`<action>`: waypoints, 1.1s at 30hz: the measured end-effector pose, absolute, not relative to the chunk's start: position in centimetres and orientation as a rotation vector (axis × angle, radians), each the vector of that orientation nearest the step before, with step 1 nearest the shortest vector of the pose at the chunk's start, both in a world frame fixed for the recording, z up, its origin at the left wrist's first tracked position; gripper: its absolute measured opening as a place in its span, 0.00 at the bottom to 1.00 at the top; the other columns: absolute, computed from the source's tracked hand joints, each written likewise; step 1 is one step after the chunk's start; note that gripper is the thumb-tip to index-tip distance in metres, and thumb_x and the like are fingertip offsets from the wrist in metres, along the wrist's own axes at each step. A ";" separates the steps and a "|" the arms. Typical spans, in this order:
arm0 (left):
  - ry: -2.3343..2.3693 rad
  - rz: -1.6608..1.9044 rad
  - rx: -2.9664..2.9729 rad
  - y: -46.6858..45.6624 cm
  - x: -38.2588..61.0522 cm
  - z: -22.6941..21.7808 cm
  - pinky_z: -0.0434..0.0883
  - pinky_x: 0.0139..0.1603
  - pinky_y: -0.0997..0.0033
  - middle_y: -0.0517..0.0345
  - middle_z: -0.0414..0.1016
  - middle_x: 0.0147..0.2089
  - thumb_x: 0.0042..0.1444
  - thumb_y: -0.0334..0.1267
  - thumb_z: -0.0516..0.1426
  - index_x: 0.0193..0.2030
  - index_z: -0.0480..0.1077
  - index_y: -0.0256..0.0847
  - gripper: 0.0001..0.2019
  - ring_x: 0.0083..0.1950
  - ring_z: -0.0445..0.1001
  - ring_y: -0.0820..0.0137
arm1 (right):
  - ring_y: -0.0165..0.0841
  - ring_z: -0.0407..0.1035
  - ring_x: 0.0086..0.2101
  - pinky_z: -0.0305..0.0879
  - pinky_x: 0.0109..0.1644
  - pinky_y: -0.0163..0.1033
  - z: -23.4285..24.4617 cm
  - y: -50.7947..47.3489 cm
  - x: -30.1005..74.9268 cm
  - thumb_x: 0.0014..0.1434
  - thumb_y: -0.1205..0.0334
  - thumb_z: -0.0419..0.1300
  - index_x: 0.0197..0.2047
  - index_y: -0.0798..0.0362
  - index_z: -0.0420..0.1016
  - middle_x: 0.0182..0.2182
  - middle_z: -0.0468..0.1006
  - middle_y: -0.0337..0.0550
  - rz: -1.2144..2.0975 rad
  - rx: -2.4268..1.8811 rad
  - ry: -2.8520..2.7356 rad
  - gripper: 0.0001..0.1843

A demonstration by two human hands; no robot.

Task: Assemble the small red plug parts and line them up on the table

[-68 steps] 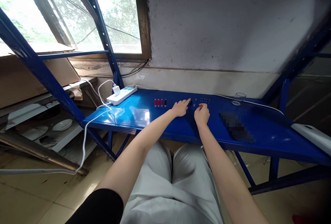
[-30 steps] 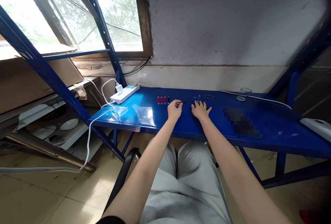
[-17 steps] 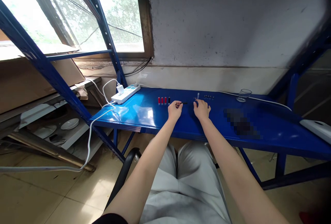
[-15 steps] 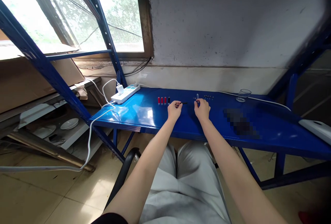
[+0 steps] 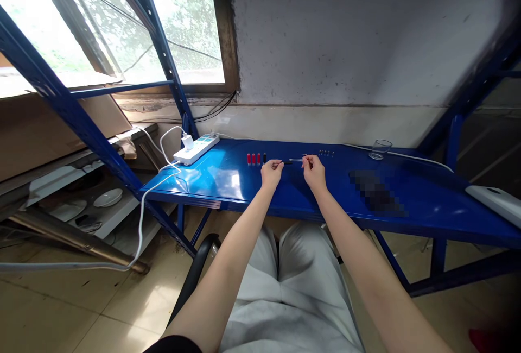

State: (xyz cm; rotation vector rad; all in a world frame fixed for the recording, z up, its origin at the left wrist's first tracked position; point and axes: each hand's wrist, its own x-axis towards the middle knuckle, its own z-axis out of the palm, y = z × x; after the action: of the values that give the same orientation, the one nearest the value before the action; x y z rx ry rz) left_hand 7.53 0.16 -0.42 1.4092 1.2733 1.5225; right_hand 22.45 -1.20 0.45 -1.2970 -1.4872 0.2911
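Left hand (image 5: 271,171): grip pinched on dark piece (image 5: 286,162), over tabletop (image 5: 228,179)
Right hand (image 5: 313,171): grip pinched on thin rod (image 5: 296,159), its tip near dark piece
Red caps (image 5: 253,158): row, left of hands
Glass (image 5: 379,149): far right

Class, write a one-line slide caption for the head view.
Left hand pinches a small black part; right hand pinches a thin pale rod, over a blue shelf.

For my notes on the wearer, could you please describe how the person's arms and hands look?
The left hand and right hand are bare: no gloves, and no rings or watch that I can make out. Both arms are uncovered below the elbow; a black sleeve shows at the left upper arm.
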 end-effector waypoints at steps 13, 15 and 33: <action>1.234 1.538 1.270 -0.3 7.4 0.1 0.71 0.41 0.70 0.49 0.75 0.39 0.51 0.36 0.57 0.41 0.72 0.35 0.10 0.38 0.73 0.71 | 0.29 0.62 0.26 0.58 0.31 0.34 0.4 -1.2 22.4 0.60 0.51 0.45 0.36 0.52 0.64 0.26 0.68 0.40 0.329 -1.286 -1.474 0.14; 1.226 1.529 1.262 -0.5 7.4 0.3 0.71 0.41 0.70 0.49 0.76 0.40 0.51 0.36 0.57 0.41 0.72 0.35 0.11 0.38 0.73 0.71 | 0.29 0.62 0.26 0.58 0.31 0.34 0.3 -1.0 22.5 0.60 0.51 0.45 0.35 0.52 0.64 0.26 0.69 0.40 0.338 -1.279 -1.462 0.15; 1.057 1.390 1.383 -1.1 7.6 1.1 0.71 0.38 0.70 0.47 0.77 0.38 0.50 0.37 0.59 0.40 0.73 0.34 0.12 0.36 0.74 0.71 | 0.27 0.61 0.23 0.60 0.31 0.35 -0.5 0.1 22.6 0.56 0.48 0.50 0.34 0.53 0.66 0.23 0.68 0.37 0.538 -1.119 -1.467 0.16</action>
State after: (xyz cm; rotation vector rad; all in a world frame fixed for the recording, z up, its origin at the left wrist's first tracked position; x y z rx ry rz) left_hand 7.60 -1.14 1.11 1.3828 1.0572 1.3900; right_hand 22.56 0.10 -0.48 -1.1194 -1.4675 0.5381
